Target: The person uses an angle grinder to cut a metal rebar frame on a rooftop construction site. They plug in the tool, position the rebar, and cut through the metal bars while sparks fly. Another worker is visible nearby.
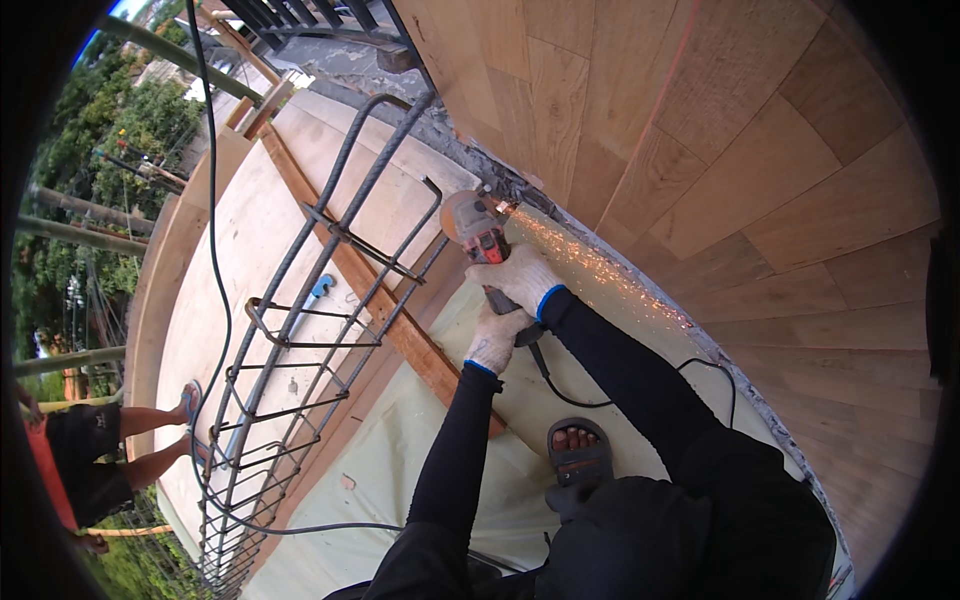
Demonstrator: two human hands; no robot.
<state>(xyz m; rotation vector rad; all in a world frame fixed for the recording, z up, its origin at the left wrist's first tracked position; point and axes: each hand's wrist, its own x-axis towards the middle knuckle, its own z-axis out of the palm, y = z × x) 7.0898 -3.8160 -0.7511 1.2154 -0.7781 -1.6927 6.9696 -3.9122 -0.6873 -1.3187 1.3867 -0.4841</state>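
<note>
Both my gloved hands hold a red angle grinder (477,232). My right hand (522,278) grips its body just behind the head. My left hand (496,338) clasps the rear of the handle, where the black cord (590,403) leaves it. The disc meets the rough concrete edge (520,190) at the foot of the wooden plank wall (720,130). A stream of orange sparks (600,268) sprays back to the right along that edge. My sandalled foot (577,450) rests on the pale sheet below.
A long steel rebar cage (300,330) lies on plywood decking (230,260) at left, beside a timber batten (400,325). A blue-handled tool (318,289) lies within it. Another person's legs (150,440) stand at far left. Trees lie beyond the deck's edge.
</note>
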